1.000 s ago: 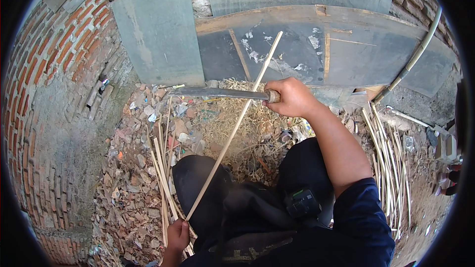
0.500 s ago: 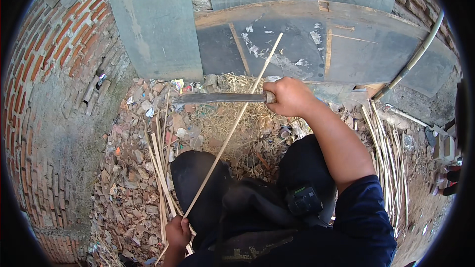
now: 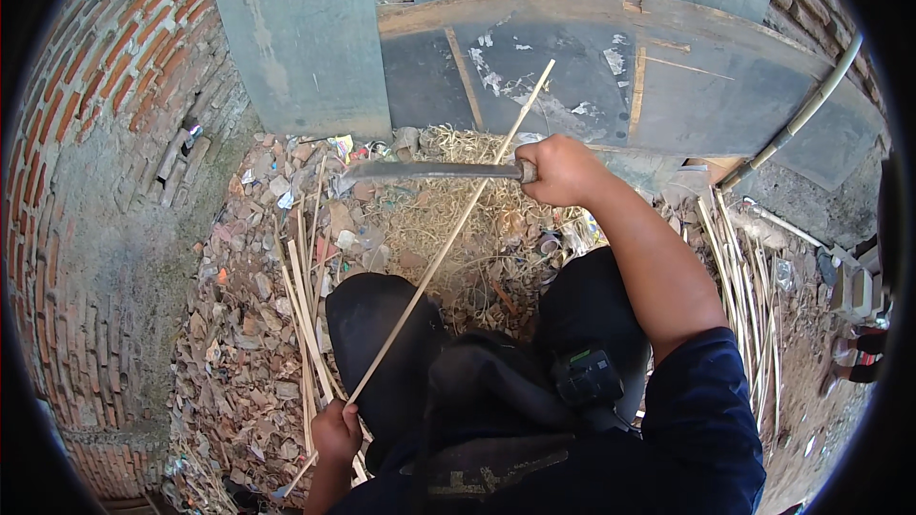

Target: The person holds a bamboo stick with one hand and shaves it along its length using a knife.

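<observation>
My right hand [image 3: 561, 170] grips the handle of a long knife [image 3: 429, 172] whose grey blade points left, level above the ground. My left hand [image 3: 336, 431], low in the view beside my left knee, holds a long thin bamboo strip [image 3: 448, 238]. The strip runs diagonally up and right, passing under the blade near its handle and ending over the dark boards. I am crouched, my knees in dark trousers below the strip.
Several cut bamboo strips [image 3: 303, 315] lie on rubble left of my knee, and more strips [image 3: 739, 277] lie at the right. Dry straw [image 3: 448, 219] covers the ground ahead. A brick wall [image 3: 86, 162] curves on the left. Grey boards [image 3: 592, 67] lean ahead.
The knife and my right hand have dropped slightly and come nearer, the blade staying level. My left hand has slid a little lower along the strip.
</observation>
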The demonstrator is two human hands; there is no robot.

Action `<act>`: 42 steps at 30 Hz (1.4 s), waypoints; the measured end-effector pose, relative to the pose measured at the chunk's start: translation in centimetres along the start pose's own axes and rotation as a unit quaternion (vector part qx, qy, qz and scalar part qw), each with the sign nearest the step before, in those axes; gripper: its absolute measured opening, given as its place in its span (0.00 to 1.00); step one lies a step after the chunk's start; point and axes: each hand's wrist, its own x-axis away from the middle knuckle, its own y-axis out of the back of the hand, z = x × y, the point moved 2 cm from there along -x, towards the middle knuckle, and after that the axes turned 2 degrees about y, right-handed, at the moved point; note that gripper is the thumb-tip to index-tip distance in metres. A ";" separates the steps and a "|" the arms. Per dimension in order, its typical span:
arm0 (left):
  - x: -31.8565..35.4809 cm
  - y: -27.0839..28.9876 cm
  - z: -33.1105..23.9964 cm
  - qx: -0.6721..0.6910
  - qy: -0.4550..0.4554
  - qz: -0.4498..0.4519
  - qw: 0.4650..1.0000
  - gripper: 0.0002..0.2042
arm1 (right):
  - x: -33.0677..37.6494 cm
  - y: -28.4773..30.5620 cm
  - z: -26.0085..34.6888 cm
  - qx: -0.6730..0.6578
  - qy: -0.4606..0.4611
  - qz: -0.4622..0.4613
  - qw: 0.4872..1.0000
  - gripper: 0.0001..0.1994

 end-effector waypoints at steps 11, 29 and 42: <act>0.3 0.1 -0.6 -0.027 -0.002 -0.001 1.000 0.18 | 0.0 0.4 0.1 0.021 -0.049 0.081 0.995 0.14; 0.0 0.5 -0.4 -0.016 -0.006 0.012 1.000 0.18 | -0.1 -0.5 -3.3 -0.037 -0.134 -0.030 0.990 0.15; 0.0 0.0 0.0 -0.025 -0.017 0.014 0.999 0.18 | -0.4 0.2 0.9 0.032 -0.100 0.060 0.993 0.14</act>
